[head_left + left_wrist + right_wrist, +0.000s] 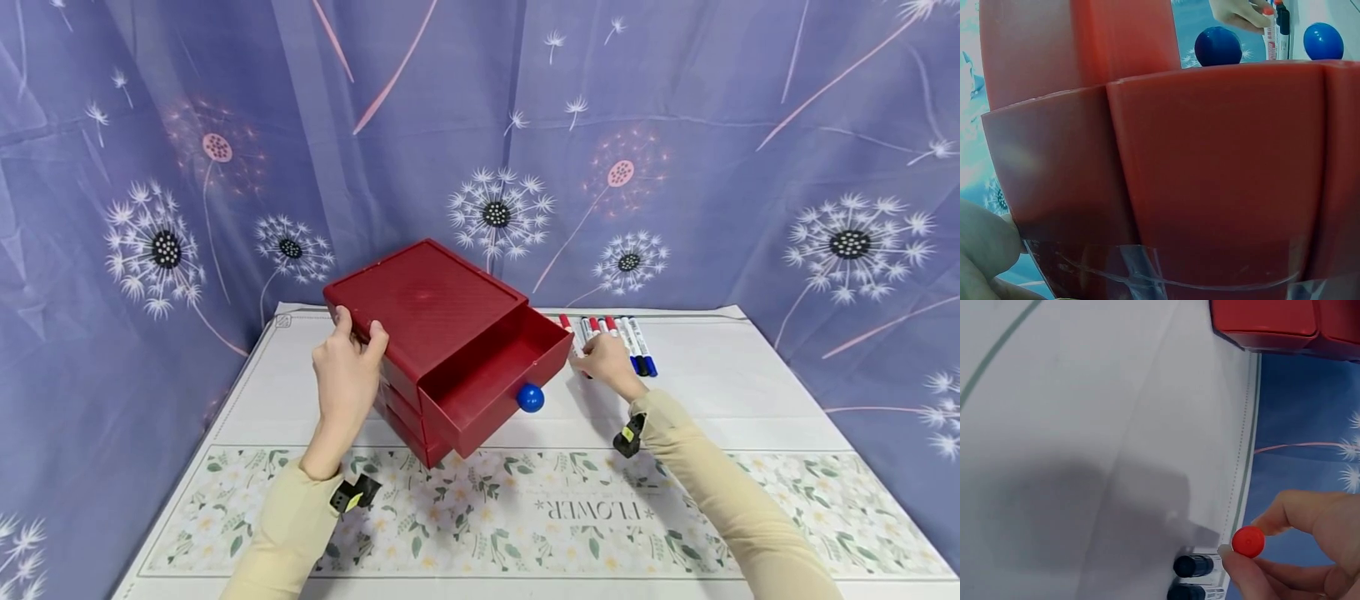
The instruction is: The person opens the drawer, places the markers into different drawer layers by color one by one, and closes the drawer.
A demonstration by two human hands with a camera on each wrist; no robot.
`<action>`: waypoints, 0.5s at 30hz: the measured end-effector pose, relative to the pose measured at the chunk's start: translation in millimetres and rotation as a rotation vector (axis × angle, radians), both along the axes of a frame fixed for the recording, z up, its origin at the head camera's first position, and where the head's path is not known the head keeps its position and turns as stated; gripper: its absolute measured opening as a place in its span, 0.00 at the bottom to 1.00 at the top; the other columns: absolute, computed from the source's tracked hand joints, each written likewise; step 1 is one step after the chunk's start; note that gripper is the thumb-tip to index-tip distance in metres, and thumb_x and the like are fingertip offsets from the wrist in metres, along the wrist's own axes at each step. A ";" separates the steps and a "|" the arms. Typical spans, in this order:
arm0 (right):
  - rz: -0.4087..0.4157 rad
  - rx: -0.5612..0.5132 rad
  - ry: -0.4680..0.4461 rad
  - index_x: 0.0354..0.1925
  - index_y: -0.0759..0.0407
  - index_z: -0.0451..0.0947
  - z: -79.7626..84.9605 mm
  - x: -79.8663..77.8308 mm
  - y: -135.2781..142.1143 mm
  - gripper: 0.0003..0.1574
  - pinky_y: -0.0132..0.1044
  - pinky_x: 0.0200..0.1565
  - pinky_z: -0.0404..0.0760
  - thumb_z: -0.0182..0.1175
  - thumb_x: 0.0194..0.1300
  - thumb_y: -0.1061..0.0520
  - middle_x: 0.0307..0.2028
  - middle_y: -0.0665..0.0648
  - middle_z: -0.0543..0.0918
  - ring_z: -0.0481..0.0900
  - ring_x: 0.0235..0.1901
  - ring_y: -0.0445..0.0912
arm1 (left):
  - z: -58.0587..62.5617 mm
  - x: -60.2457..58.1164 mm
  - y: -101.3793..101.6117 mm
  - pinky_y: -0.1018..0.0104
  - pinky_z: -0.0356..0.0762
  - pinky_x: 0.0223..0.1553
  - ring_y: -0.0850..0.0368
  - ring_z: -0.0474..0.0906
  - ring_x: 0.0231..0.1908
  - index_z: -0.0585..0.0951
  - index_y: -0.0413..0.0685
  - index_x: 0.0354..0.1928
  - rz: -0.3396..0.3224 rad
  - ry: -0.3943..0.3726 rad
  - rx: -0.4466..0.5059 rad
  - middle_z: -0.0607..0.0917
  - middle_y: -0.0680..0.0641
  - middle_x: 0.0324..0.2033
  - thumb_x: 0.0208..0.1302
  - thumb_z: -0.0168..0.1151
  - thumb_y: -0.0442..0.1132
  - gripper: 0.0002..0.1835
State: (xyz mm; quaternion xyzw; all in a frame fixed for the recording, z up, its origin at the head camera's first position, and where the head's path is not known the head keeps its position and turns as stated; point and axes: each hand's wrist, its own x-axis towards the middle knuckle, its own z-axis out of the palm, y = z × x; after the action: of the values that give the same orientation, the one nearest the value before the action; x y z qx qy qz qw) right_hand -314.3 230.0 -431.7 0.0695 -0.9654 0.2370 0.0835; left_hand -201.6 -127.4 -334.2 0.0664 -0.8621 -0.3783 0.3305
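A dark red drawer cabinet (pixel 427 308) stands angled on the table, its top drawer (pixel 495 358) pulled out and bare inside, with a blue round knob (pixel 530 397) on the front. My left hand (pixel 347 375) rests against the cabinet's upper left edge, thumb and a finger at the rim. In the left wrist view that hand (pixel 985 250) shows at the lower left, by the red side and its clear tape. My right hand (pixel 609 364) is right of the drawer, among the markers. Its thumb and finger pinch a red-ended marker (pixel 1248 542).
Several white markers (pixel 637 342) with red, black and blue ends lie right of the cabinet. Two dark-ended ones (pixel 1193 566) lie just by my right fingertips. A flower-print strip (pixel 555 517) crosses the near part of the white table. Behind hangs a purple dandelion curtain (pixel 405 167).
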 end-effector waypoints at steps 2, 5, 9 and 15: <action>0.004 -0.005 -0.007 0.09 0.59 0.74 2.4 1.4 0.6 0.17 0.29 0.16 0.56 0.64 0.47 0.56 0.04 0.44 0.67 0.60 0.09 0.36 | -0.7 0.4 -0.3 0.60 0.70 0.25 0.54 0.63 0.14 0.69 0.32 0.59 -0.001 -0.001 -0.006 0.67 0.48 0.11 0.61 0.50 0.47 0.30; 0.005 -0.015 -0.002 0.14 0.61 0.78 8.1 4.0 0.8 0.12 0.29 0.17 0.59 0.64 0.46 0.56 0.08 0.48 0.72 0.64 0.11 0.37 | -0.7 0.7 -1.1 0.62 0.67 0.22 0.54 0.63 0.13 0.69 0.32 0.60 -0.006 -0.003 -0.007 0.68 0.48 0.11 0.61 0.49 0.48 0.30; 0.004 -0.046 -0.008 0.27 0.65 0.83 16.8 7.2 1.0 0.13 0.32 0.20 0.70 0.63 0.47 0.56 0.20 0.59 0.83 0.74 0.15 0.40 | 0.1 0.7 -1.3 0.65 0.61 0.19 0.55 0.61 0.12 0.69 0.32 0.59 -0.008 -0.001 -0.002 0.67 0.47 0.11 0.61 0.49 0.47 0.29; -0.016 -0.081 -0.021 0.35 0.66 0.82 23.5 10.8 1.4 0.17 0.35 0.13 0.71 0.61 0.50 0.54 0.26 0.64 0.85 0.70 0.06 0.38 | 0.2 1.6 -0.5 0.66 0.61 0.19 0.56 0.60 0.13 0.69 0.32 0.59 -0.015 -0.003 -0.001 0.67 0.48 0.11 0.61 0.49 0.47 0.29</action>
State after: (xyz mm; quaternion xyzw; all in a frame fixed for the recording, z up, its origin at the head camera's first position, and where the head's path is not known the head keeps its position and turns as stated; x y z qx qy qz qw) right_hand -303.5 231.4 -408.2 0.0559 -0.9564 0.2759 0.0778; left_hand -200.0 -127.9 -334.0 0.0600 -0.8633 -0.3803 0.3264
